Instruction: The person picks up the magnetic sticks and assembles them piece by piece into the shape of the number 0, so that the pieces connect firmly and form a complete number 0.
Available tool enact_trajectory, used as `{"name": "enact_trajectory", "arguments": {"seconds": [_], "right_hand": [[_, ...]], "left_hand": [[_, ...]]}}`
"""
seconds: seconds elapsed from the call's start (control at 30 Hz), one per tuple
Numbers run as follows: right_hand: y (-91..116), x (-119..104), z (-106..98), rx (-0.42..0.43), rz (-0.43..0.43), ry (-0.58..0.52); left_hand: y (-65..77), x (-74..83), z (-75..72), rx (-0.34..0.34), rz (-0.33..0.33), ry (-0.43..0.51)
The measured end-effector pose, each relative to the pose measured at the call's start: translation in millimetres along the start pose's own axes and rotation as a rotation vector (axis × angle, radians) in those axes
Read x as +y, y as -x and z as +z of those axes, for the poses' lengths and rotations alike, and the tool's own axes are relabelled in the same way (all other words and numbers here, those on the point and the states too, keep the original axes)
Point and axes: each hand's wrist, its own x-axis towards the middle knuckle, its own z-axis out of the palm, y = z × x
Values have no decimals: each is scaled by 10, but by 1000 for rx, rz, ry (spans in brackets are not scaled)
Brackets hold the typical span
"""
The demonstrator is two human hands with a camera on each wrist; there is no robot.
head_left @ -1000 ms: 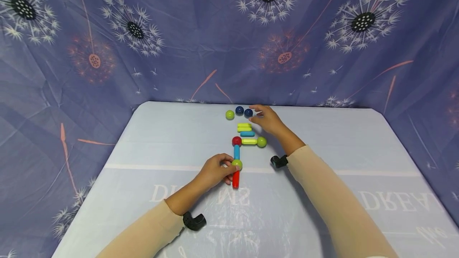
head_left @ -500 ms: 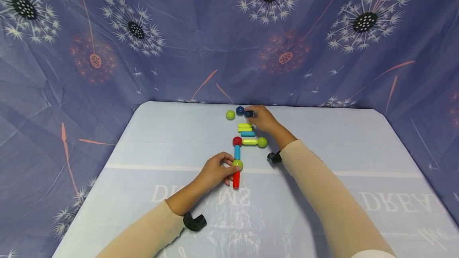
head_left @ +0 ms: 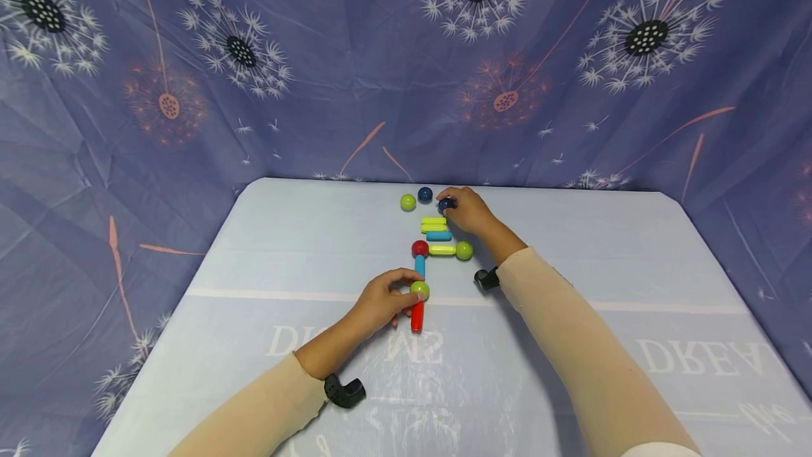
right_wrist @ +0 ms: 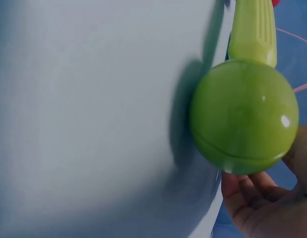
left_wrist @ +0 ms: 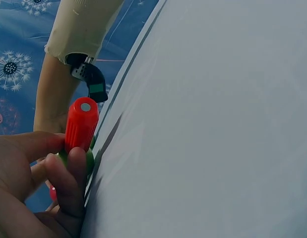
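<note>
My left hand (head_left: 380, 300) pinches a light green ball (head_left: 419, 291) that joins a red stick (head_left: 416, 317) to a blue stick (head_left: 420, 266). The blue stick leads to a red ball (head_left: 420, 249), from which a yellow-green stick (head_left: 442, 250) runs right to another green ball (head_left: 464, 250). In the left wrist view, the red stick (left_wrist: 83, 124) shows a round metal disc in its end. Farther back, my right hand (head_left: 469, 210) grips a dark blue ball (head_left: 446, 206) between thumb and fingers. The green end ball (right_wrist: 245, 116) looms in front of this hand in the right wrist view.
A loose green ball (head_left: 408, 202) and a second dark blue ball (head_left: 425, 195) lie near the far table edge. Two yellow-green sticks (head_left: 434, 225) and a blue stick (head_left: 439, 236) lie between them and the joined pieces. A patterned curtain (head_left: 355, 76) hangs behind the table.
My right hand has reached to the dark blue ball, taken hold of it and drawn it slightly right, apart from its neighbour. My left hand stays at the green ball, its fingers shifting slightly.
</note>
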Motion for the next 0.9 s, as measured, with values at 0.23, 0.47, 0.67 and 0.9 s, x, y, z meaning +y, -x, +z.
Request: {"name": "enact_trajectory", "arguments": {"seconds": [0.23, 0.47, 0.67, 0.9], "right_hand": [[127, -8, -78, 4, -12, -66], [405, -81, -236, -2, -55, -87], [745, -121, -299, -30, -96, -98], [1092, -147, -294, -62, -134, -142]], "left_hand": [[-5, -12, -10, -17, 10, 13], [-25, -29, -7, -18, 5, 17], [-19, -32, -1, -18, -7, 18], [-5, -11, -3, -14, -26, 20]]}}
